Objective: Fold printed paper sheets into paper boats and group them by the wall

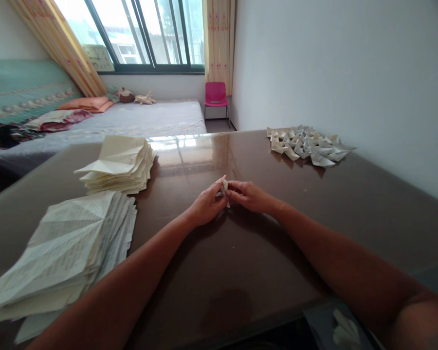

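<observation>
1. From my remote seat, I see the left hand (pixel 206 201) and right hand (pixel 251 195) nearly together, fingertips pinching 1 small folded paper (pixel 225 185) over mid-table.
2. My judgement: light, even pressure along creases works best; hard pulling risks tearing.
3. Open table (pixel 233 262) lies between hands and boats (pixel 306 143); 1 paper stack (pixel 65 228) crowds the left forearm (pixel 135 272).

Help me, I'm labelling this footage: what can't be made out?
Head view, folded paper: full shape hidden by the left hand and right hand.
Head view, nearer paper stack: writing too small to read.
Head view, clock: time too blurred to tell.
</observation>
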Tool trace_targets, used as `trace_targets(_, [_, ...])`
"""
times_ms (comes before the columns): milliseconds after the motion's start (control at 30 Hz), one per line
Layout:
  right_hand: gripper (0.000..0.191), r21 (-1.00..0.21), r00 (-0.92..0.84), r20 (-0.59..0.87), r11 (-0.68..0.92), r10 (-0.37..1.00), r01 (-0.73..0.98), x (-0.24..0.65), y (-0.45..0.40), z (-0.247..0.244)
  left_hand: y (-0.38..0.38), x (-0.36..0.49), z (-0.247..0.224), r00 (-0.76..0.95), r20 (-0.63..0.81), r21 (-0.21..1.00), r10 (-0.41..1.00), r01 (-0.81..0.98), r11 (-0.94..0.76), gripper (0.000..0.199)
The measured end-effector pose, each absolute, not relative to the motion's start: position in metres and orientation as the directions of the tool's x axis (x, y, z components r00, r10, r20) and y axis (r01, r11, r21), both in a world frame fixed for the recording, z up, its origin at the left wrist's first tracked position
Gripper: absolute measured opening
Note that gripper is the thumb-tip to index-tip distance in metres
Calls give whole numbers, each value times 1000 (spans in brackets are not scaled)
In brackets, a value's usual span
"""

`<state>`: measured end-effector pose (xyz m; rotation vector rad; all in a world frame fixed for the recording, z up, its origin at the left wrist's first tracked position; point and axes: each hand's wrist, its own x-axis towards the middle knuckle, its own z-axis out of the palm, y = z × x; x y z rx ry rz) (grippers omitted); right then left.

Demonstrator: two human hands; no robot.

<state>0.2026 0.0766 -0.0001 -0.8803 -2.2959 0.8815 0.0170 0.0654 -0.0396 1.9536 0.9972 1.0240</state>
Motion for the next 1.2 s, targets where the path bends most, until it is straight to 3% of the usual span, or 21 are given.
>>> trace_targets(367, [26,-709,-705,154,574,692,409,205,78,1,61,18,-32,421,256,846,870,339,-413,65])
trace_targets(567, [19,-704,-675,158,562,720,434,205,78,2,64,17,-35,438,270,869,857,273,-413,63])
trace_targets(800, [28,-768,-700,155,530,697,358,207,80,1,65,15,-40,456,291,837,841,304,-455,63])
trace_targets(1200, [22,-695,-676,167,572,717,435,208,80,1,62,17,-35,476,277,835,835,311,-454,62])
